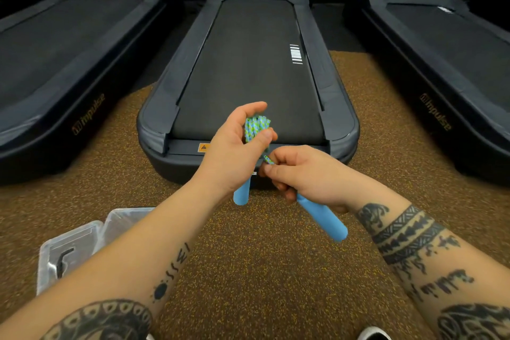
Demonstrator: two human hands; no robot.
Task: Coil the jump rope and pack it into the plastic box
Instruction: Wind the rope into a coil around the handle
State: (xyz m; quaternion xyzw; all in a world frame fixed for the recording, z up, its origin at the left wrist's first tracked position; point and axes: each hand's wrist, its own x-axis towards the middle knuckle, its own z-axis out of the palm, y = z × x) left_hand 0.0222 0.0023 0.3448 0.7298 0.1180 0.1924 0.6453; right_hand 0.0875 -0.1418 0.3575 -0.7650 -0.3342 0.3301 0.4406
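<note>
My left hand (234,152) grips a tight bundle of blue-green jump rope (256,127), with one blue handle (242,193) sticking down below the palm. My right hand (300,174) holds the other blue handle (323,218) and pinches a short stretch of rope between the hands. Both hands hover over the near end of the middle treadmill. The clear plastic box (127,218) lies open on the floor at lower left, partly hidden by my left forearm, its lid (55,259) beside it.
Three black treadmills stand ahead: the middle one (248,63), one at left (69,50) and one at right (441,50). Brown speckled rubber floor (262,270) lies beneath my arms. A small black bent tool (63,259) lies by the box lid.
</note>
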